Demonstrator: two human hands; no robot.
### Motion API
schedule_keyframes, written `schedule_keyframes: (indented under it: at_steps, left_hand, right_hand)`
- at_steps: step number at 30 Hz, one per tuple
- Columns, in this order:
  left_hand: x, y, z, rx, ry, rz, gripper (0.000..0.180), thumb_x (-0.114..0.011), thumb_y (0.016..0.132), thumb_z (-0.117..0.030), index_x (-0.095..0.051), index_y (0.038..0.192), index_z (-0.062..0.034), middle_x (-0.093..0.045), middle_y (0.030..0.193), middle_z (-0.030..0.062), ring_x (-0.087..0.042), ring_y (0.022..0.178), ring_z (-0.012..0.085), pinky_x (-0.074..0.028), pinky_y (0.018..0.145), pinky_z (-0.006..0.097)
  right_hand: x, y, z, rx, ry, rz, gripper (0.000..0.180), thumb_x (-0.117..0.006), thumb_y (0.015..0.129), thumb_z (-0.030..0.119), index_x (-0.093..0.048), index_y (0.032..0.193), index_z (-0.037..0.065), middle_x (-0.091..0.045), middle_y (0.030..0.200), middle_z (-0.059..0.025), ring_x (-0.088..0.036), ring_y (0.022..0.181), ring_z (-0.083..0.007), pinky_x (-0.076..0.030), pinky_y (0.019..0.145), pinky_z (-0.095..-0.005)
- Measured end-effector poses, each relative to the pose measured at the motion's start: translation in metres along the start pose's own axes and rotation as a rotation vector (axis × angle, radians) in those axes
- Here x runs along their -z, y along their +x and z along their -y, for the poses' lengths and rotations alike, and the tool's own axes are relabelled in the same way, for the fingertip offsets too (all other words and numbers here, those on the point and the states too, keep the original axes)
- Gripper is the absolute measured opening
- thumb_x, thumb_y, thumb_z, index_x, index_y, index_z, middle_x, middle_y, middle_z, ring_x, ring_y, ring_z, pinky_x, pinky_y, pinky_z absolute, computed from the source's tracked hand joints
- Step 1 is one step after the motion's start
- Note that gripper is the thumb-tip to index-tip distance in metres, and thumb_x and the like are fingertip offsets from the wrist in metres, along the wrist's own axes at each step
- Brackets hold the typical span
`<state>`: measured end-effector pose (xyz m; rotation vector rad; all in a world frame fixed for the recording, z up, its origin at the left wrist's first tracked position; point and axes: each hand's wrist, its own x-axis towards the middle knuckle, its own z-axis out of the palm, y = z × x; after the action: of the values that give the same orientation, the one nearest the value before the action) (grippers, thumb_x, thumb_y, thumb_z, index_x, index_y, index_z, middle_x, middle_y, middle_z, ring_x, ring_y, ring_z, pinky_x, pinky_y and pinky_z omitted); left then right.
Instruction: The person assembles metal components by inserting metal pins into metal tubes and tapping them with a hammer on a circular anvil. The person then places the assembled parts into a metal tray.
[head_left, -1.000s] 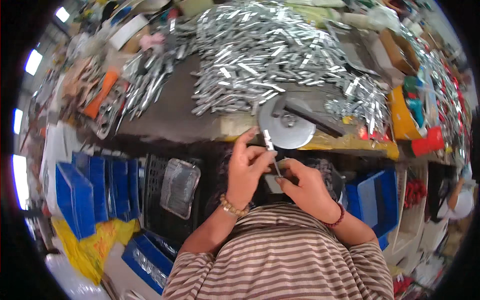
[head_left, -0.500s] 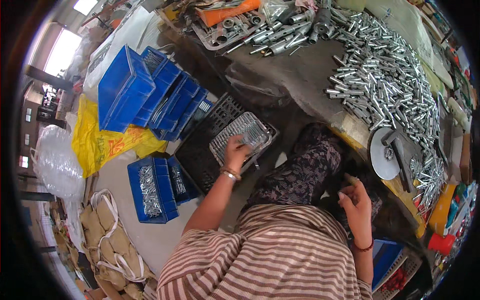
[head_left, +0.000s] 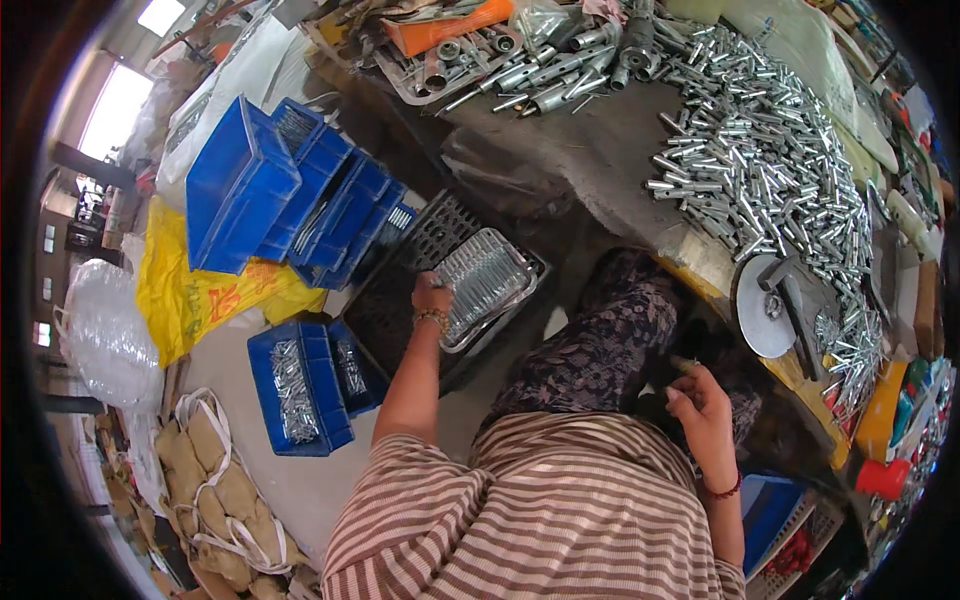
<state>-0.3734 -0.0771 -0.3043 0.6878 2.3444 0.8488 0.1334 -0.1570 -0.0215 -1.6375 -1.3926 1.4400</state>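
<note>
My left hand (head_left: 432, 296) has its fingers curled at the left rim of a shallow metal tray (head_left: 452, 346). Rows of slim silvery metal pieces (head_left: 488, 275) lie side by side in the tray, which rests on a black plastic crate (head_left: 385, 318) with a perforated side. Over my lap, my right hand (head_left: 706, 408) is raised with bent fingers and the thumb close to the index finger. Something small and yellowish (head_left: 684, 364) shows at its fingertips; whether it is held or wrapped on a finger is unclear.
Stacked blue bins (head_left: 240, 190) stand left of the crate, over a yellow bag (head_left: 175, 300). Another blue bin (head_left: 340, 435) holds small metal parts. On the bench to the right lie a heap of metal tubes (head_left: 760, 150), a hammer (head_left: 788, 295) and a round metal plate (head_left: 752, 325).
My left hand has moved from over the pieces to the tray's left rim. The tray sits slightly further right and nearer on the crate. My right hand has bent its fingers a little more.
</note>
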Motion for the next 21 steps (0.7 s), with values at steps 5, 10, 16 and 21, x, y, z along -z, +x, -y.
schedule_keyframes:
  at_steps: [5, 10, 16, 21]
  left_hand:
    - [0.018, 0.044, 0.048, -0.300, 0.241, -0.100, 0.047, -0.079, 0.086, -0.026, -0.066, 0.126, -0.0073, -0.076, 0.101, 0.0215, -0.074, 0.092, 0.0419, -0.058, 0.082, 0.051]
    - [0.020, 0.008, 0.001, -0.588, 0.254, -0.280, 0.038, -0.075, 0.096, -0.028, -0.067, 0.122, -0.0010, -0.075, 0.113, 0.0220, -0.072, 0.103, 0.0396, -0.055, 0.091, 0.047]
    - [0.020, -0.092, -0.179, -0.679, -0.234, -0.226, 0.026, -0.068, 0.105, -0.027, -0.069, 0.108, -0.0009, -0.072, 0.097, 0.0080, -0.067, 0.089, 0.0173, -0.055, 0.082, 0.036]
    - [0.001, -0.234, -0.254, -0.934, -0.420, 0.206, 0.014, -0.069, 0.101, -0.017, -0.072, 0.099, -0.0035, -0.073, 0.093, 0.0112, -0.070, 0.083, 0.0225, -0.056, 0.076, 0.036]
  right_hand:
    - [0.006, -0.004, -0.003, 0.007, 0.019, -0.015, 0.036, -0.069, 0.096, 0.003, -0.065, 0.131, -0.001, -0.071, 0.097, -0.0078, -0.067, 0.086, -0.0135, -0.054, 0.077, -0.0294]
    - [0.000, -0.002, -0.013, 0.099, -0.048, -0.074, 0.036, -0.073, 0.094, 0.006, -0.068, 0.129, 0.001, -0.074, 0.100, -0.0156, -0.071, 0.088, -0.0212, -0.056, 0.078, -0.0347]
    - [0.004, -0.006, -0.014, 0.133, -0.067, -0.044, 0.035, -0.075, 0.094, 0.008, -0.069, 0.128, 0.001, -0.074, 0.102, -0.0163, -0.071, 0.087, -0.0227, -0.056, 0.077, -0.0352]
    - [0.010, -0.012, -0.014, 0.046, 0.030, -0.056, 0.027, -0.068, 0.096, 0.003, -0.068, 0.123, -0.002, -0.073, 0.096, -0.0116, -0.069, 0.086, -0.0160, -0.055, 0.079, -0.0315]
